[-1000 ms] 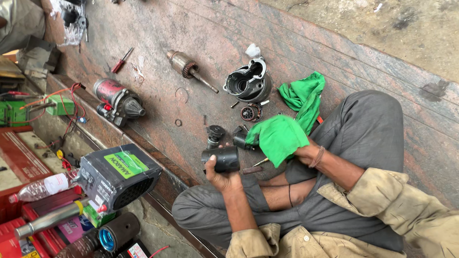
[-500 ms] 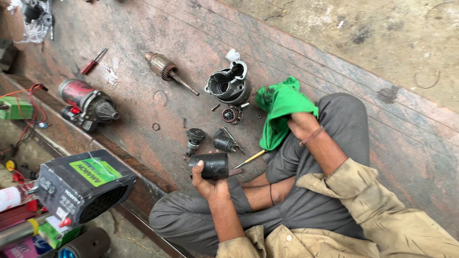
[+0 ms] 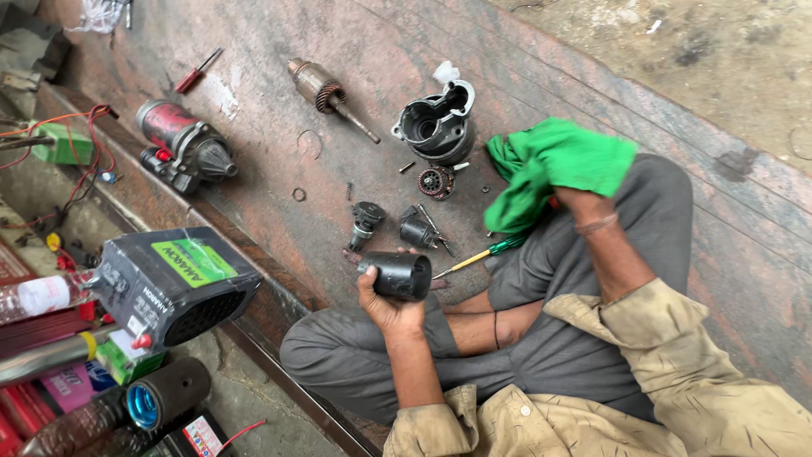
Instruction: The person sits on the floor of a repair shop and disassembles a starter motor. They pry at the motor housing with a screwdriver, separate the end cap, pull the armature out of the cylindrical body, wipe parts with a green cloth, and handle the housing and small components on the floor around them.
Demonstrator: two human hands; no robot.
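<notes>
1. Two things are being held: a black cylinder (image 3: pixel 397 275) and a green cloth (image 3: pixel 554 169).
2. The left hand (image 3: pixel 385 305) is gripping the cylinder from below, fingers (image 3: pixel 365 272) curling round its side, holding it just above the person's knee at the slab's (image 3: pixel 279 93) near edge.
3. The right hand (image 3: pixel 584 190) is clutching the cloth, which is covering most of it; its fingers are hidden, so I cannot tell exactly how they are lying. The cloth is hanging over the raised grey-trousered leg (image 3: pixel 651 203).
4. A green-handled screwdriver (image 3: pixel 478 256) is lying just beside the cylinder, its handle running under the cloth.
5. Small dark parts (image 3: pixel 368 218) are lying just beyond the cylinder, with a toothed gear (image 3: pixel 436 182) further on.
6. An open metal housing (image 3: pixel 436 127) is standing near the cloth, and an armature (image 3: pixel 326 89) is lying to its left.
7. A whole red starter motor (image 3: pixel 182 148) is resting well apart, with a red screwdriver (image 3: pixel 196 72) beyond it.
8. A black battery (image 3: pixel 173 283) with a green label is sitting below the slab's edge, beside a bottle (image 3: pixel 38 296) and red wires (image 3: pixel 85 140).
</notes>
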